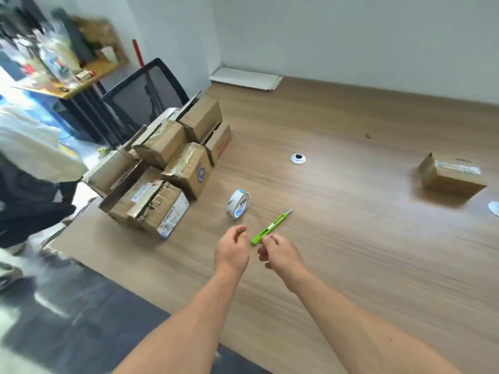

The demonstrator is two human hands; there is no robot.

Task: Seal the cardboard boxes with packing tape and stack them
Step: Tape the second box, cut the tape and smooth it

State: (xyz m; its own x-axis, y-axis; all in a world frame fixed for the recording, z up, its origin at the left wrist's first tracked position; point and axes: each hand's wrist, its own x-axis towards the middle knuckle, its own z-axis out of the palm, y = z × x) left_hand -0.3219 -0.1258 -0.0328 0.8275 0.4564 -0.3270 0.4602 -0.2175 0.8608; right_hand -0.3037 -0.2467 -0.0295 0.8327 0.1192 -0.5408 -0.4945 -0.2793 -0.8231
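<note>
Two hands hover low over the wooden counter [351, 238]. The left hand [233, 249] has loosely curled fingers and holds nothing. The right hand [280, 252] also has slack, half-bent fingers and grips nothing, just beside the near end of one green utility knife [271, 226]. One roll of packing tape [238, 203] stands on edge just beyond the left hand. About six cardboard boxes form a pile [162, 168] at the counter's left edge; overlap makes the exact count uncertain. One taped box [451, 176] sits alone far right. One round cable grommet [298, 158] lies between them.
</note>
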